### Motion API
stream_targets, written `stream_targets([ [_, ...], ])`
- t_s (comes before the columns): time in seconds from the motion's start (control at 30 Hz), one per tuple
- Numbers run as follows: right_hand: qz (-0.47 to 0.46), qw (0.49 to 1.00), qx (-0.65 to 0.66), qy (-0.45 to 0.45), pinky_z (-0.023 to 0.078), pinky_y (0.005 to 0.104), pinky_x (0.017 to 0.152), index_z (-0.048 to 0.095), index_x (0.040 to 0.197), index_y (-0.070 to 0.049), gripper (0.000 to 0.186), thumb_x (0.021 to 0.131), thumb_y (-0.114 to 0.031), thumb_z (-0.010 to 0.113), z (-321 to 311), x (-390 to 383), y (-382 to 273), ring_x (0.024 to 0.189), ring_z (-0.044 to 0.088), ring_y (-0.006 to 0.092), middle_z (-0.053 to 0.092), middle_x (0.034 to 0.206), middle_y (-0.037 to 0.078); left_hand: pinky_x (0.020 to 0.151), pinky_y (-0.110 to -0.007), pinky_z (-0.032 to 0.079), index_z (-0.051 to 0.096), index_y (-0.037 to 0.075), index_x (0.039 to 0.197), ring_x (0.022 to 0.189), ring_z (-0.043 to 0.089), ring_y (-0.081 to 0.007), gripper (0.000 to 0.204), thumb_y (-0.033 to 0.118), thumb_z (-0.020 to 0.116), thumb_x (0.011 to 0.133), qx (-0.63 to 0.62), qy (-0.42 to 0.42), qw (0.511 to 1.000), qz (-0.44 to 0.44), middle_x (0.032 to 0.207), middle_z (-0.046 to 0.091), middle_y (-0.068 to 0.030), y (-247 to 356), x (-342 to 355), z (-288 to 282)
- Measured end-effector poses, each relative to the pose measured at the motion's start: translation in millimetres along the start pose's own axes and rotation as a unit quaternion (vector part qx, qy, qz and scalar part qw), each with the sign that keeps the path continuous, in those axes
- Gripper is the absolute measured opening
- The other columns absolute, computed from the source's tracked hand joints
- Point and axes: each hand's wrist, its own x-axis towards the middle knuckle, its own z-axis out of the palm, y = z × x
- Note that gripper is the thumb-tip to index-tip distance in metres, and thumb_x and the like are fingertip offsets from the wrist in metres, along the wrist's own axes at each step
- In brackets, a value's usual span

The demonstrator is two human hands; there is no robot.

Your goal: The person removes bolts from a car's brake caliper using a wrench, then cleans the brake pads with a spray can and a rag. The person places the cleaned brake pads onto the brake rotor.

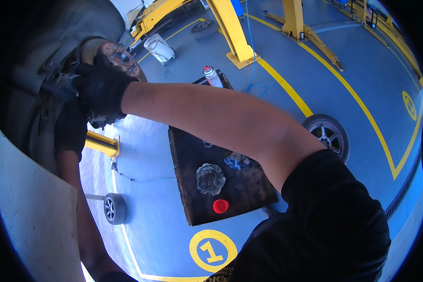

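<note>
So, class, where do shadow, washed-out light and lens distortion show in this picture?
Head view: shadow darkens the wheel well, hiding finger detail on the gloved right hand and gloved left hand; head view: the floor looks pale at left; head view: the drain grate bends near the right rim.

The right hand and left hand wear matte black gloves that end at the wrists. Behind them both forearms are bare. Farther back from the right hand is a loose black sleeve, above a black shirt front with small yellowish printing.
</note>
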Motion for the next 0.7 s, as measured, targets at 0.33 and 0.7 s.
stream_targets([
  [0.33,-0.045,0.998,-0.017,0.030,0.038,0.0531,0.107,0.077,0.110,-0.012,0.030,0.088,-0.032,0.072,14,3,14,0.128,0.053,0.0297,0.064,0.133,0.008,0.095,-0.038,0.053,0.064,0.008,0.133,0.114,0.068,-0.0271,0.032,0.020,0.055,0.105,-0.115,0.030,0.992,-0.041,0.125,0.070,-0.0122,12,-7,-5],
  [0.7,-0.083,0.992,-0.095,0.023,0.035,0.0561,0.106,0.077,0.105,-0.016,0.021,0.090,-0.030,0.071,22,8,20,0.126,0.056,0.0245,0.068,0.125,0.003,0.101,-0.038,0.052,0.063,0.009,0.134,0.121,0.067,-0.0277,0.033,0.019,0.059,0.103,-0.059,0.038,0.997,-0.009,0.130,0.069,-0.0129,-4,-5,0],
])
